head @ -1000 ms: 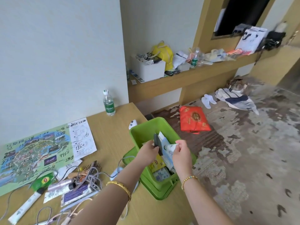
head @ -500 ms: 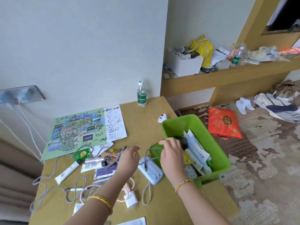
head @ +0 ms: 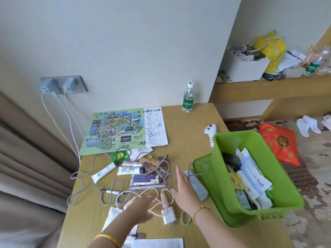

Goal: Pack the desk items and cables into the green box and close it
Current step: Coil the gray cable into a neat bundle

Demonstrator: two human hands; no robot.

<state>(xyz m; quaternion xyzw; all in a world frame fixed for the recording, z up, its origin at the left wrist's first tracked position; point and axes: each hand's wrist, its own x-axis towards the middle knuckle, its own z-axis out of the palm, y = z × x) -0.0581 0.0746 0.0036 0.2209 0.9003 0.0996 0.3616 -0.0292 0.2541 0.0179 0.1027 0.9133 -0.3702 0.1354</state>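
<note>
Green box (head: 258, 178) sits lower right, half packed; your hands, left hand (head: 141, 208) and right hand (head: 184, 187), hover open-fingered over pink cable (head: 157, 203), gripping nothing.

Looked like a hotel room: wooden desk (head: 188, 122) centre frame, beige curtain (head: 26, 167) at left, patterned carpet (head: 313, 176) at right, white slippers (head: 308, 127) upper right, cluttered wall shelf (head: 268, 83) above.

Both forearms come in from the lower edge and reach forward. The left hand (head: 138, 207) is low and blurred, palm down; how its fingers lie I cannot tell. The right hand (head: 182, 187) is higher, with its fingers straight and together and the thumb spread to the left, and it holds nothing. Each wrist carries a bracelet.
</note>
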